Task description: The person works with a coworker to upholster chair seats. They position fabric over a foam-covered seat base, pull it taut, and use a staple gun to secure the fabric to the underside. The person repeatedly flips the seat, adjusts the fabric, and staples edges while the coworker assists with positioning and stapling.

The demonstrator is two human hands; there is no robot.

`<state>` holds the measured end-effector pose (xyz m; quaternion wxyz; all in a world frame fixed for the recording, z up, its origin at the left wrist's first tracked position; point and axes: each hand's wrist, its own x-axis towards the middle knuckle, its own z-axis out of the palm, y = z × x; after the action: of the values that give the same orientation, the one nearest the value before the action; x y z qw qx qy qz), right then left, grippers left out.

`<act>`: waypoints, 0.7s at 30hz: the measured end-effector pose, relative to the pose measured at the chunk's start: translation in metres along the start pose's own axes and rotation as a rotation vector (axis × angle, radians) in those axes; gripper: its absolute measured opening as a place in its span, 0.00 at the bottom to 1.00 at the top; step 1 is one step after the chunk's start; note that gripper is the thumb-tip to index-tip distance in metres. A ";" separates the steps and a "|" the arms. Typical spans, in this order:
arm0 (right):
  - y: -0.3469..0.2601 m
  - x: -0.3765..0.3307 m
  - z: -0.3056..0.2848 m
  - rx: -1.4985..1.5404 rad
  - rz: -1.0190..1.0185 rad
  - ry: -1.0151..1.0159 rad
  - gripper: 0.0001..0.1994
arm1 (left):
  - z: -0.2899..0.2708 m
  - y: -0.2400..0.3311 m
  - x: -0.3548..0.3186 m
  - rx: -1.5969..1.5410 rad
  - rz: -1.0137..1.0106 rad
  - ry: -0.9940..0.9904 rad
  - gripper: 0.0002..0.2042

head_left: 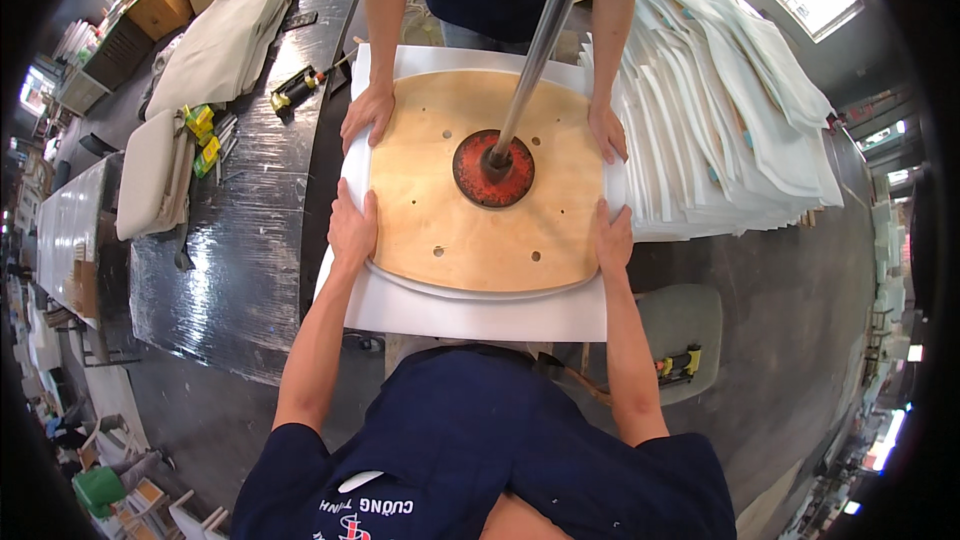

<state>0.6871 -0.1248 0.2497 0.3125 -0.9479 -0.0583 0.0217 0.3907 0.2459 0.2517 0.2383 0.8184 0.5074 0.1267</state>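
A rounded plywood seat board (410, 230) with several small holes lies on a white padded layer over a larger white sheet (470, 317). A round red-and-black press plate (480, 185) on a metal rod (545, 55) rests on its middle. My left hand (353, 228) grips the board's left edge, thumb near the top face and fingers along the side. On the opposite edge, my right hand (613, 235) holds on in the same way; the undersides of both grips are hidden. Across from me, a co-worker's hands (370, 112) rest on the far corners of the board and sheet.
A tall stack of white sheets (690, 120) stands at the right. On the plastic-wrapped table (250, 270) at left lie beige pads (225, 40), yellow boxes (207, 155) and a staple gun (295, 90). Another staple gun (680, 367) lies on a grey seat (700, 320) low at right.
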 end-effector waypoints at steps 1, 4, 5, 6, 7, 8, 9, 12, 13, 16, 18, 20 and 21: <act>0.000 0.000 0.001 -0.007 -0.013 0.010 0.37 | 0.000 0.000 0.001 0.010 0.003 0.001 0.38; 0.003 0.000 0.007 -0.054 -0.047 0.036 0.35 | 0.001 0.000 0.002 0.018 0.009 -0.002 0.38; 0.004 0.000 0.008 -0.073 -0.056 0.038 0.35 | 0.002 0.001 0.003 0.027 0.010 0.004 0.37; 0.004 0.000 0.009 -0.093 -0.057 0.027 0.35 | 0.002 0.001 0.003 0.039 0.011 0.009 0.37; 0.003 0.000 0.010 -0.107 -0.065 0.026 0.35 | 0.003 0.000 0.003 0.051 0.013 0.014 0.37; 0.002 0.001 0.011 -0.121 -0.073 0.025 0.34 | 0.002 0.000 0.003 0.057 0.008 0.017 0.37; 0.003 0.001 0.013 -0.128 -0.087 0.034 0.34 | 0.002 0.000 0.003 0.062 0.006 0.019 0.37; 0.005 0.000 0.019 -0.195 -0.120 0.073 0.33 | 0.004 0.001 0.005 0.063 0.021 0.045 0.36; 0.006 -0.002 0.021 -0.216 -0.128 0.090 0.32 | 0.004 0.001 0.005 0.062 0.029 0.057 0.36; 0.006 -0.008 0.025 -0.254 -0.149 0.139 0.31 | 0.004 0.003 0.008 0.074 0.035 0.060 0.36; 0.002 -0.013 0.026 -0.265 -0.164 0.151 0.31 | 0.007 0.002 0.009 0.107 0.050 0.071 0.36; -0.003 -0.017 0.025 -0.286 -0.180 0.161 0.31 | 0.005 0.006 0.008 0.147 0.035 0.048 0.35; -0.007 -0.019 0.026 -0.304 -0.190 0.170 0.31 | 0.008 0.004 0.008 0.169 0.063 0.079 0.36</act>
<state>0.6650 -0.1061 0.2336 0.1703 -0.9728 -0.1234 -0.0970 0.4010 0.2490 0.2467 0.1442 0.8454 0.4994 0.1229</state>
